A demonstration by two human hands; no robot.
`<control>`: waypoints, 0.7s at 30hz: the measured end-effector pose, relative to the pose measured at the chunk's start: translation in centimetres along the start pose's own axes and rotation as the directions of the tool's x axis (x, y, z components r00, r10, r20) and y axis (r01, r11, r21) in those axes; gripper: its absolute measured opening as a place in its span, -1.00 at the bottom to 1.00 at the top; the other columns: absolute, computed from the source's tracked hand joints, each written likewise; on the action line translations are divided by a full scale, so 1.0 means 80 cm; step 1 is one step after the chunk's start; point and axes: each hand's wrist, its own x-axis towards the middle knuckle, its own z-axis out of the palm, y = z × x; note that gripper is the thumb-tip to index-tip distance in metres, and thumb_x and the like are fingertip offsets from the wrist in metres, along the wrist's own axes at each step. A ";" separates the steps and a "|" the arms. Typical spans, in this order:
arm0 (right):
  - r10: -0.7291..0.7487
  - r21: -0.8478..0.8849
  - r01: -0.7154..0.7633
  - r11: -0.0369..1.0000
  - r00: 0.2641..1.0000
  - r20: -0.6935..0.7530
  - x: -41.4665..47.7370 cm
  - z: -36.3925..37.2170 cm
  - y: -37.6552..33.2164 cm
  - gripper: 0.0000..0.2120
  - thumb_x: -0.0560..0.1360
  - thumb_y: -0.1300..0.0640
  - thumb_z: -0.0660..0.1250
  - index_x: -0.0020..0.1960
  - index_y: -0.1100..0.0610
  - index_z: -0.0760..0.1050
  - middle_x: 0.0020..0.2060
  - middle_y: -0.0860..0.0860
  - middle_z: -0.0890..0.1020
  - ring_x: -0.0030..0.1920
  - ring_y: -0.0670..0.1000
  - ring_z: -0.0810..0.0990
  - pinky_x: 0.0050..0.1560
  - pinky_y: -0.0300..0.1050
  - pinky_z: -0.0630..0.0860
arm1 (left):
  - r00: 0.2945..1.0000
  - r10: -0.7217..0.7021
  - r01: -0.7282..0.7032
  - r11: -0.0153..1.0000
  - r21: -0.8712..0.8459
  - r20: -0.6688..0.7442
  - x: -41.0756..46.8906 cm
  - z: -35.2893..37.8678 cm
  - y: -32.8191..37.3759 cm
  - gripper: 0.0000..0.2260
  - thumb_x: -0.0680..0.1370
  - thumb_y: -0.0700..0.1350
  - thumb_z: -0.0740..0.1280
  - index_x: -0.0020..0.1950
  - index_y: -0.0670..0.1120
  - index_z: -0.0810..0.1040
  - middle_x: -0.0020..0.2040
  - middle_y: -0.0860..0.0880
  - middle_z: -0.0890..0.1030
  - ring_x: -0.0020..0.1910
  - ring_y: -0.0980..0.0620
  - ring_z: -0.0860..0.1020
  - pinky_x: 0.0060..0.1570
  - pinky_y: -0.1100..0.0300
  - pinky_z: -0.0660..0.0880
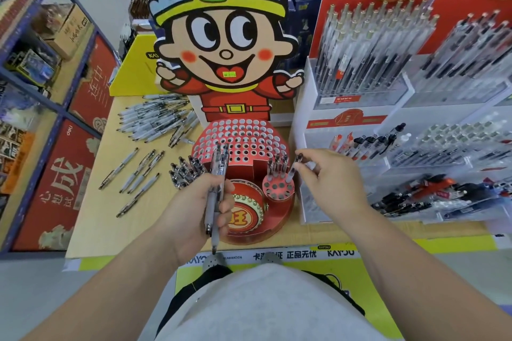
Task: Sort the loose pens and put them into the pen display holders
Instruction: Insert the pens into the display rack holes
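Fingers (310,153) of right hand (338,183) pinching one pen (291,176) at small holder (278,191) — insertion step. At nine o'clock, left hand (191,207) gripping spares (217,171) — free hole next.

Red pen holder (243,133) w/ white-ringed holes, gold-studded drum (246,216); clear/grey loose pens (155,119); tan table (91,216).
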 end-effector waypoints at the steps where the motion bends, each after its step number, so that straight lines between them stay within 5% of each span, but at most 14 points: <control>1: -0.011 -0.011 0.011 1.000 1.000 0.013 0.000 0.003 0.000 -0.78 0.51 0.10 0.47 0.16 0.08 0.67 -0.23 -0.09 0.65 -0.37 -0.12 0.49 -0.24 -0.16 0.49 | 1.000 -0.003 0.003 1.000 -0.018 0.011 0.001 -0.001 0.001 -0.76 0.62 0.01 0.17 -0.05 -0.12 0.50 -0.34 -0.06 0.38 -0.46 -0.01 0.32 -0.44 0.14 0.36; 5: 0.010 -0.045 -0.006 0.999 0.996 0.084 -0.003 0.012 0.003 -0.74 0.53 0.09 0.45 0.22 0.07 0.65 -0.05 0.03 0.72 -0.17 0.04 0.64 -0.08 -0.13 0.54 | 0.999 0.030 -0.027 0.997 -0.072 0.040 0.003 -0.001 0.001 -0.73 0.65 0.01 0.12 0.01 -0.15 0.49 -0.32 -0.08 0.40 -0.46 -0.03 0.35 -0.44 0.13 0.41; 11: 0.041 -0.099 -0.030 0.995 0.993 0.109 0.003 0.018 0.002 -0.75 0.56 0.06 0.41 0.22 0.06 0.65 -0.04 0.02 0.72 -0.06 0.08 0.66 -0.06 -0.03 0.60 | 0.996 0.083 -0.082 0.996 -0.020 0.032 0.007 -0.001 -0.002 -0.80 0.65 -0.02 0.22 0.07 -0.15 0.47 -0.26 -0.11 0.48 -0.39 -0.04 0.44 -0.37 0.06 0.44; 21: 0.049 -0.093 -0.039 0.995 0.992 0.118 0.003 0.013 -0.004 -0.70 0.54 0.06 0.44 0.25 0.09 0.63 0.00 0.08 0.72 -0.02 0.13 0.67 -0.01 -0.01 0.60 | 0.994 0.106 -0.106 0.994 -0.001 0.037 0.008 -0.005 -0.002 -0.83 0.67 -0.10 0.22 0.10 -0.13 0.57 -0.17 -0.14 0.56 -0.35 -0.07 0.50 -0.35 0.07 0.49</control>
